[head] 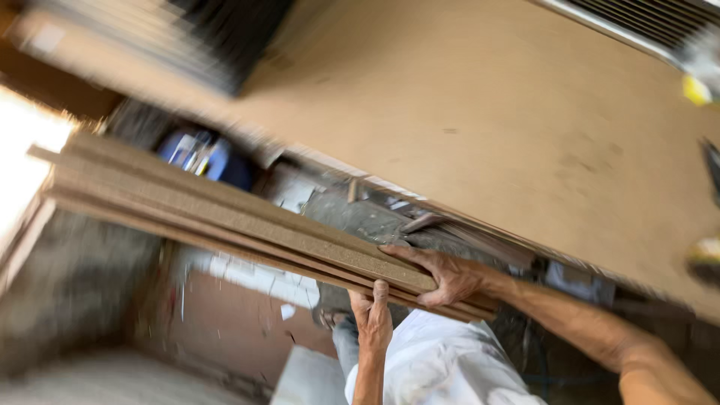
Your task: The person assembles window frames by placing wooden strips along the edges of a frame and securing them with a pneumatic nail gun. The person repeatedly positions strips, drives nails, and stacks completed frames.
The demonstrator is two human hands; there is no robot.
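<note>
A stack of long, narrow brown fibreboard strips (210, 210) runs from the upper left down to the middle right, held in the air. My right hand (448, 274) lies on top of the stack near its close end, fingers spread over the edge. My left hand (372, 316) grips the stack from underneath, fingers curled up around the lower edge. Both forearms come in from the bottom right. The picture is blurred by motion.
A large brown board (487, 127) fills the upper right as a work surface. Below it lie scrap pieces and dark clutter (375, 214). A blue container (202, 156) sits behind the strips. Bare floor (225, 315) and a grey wall (67, 292) show at the lower left.
</note>
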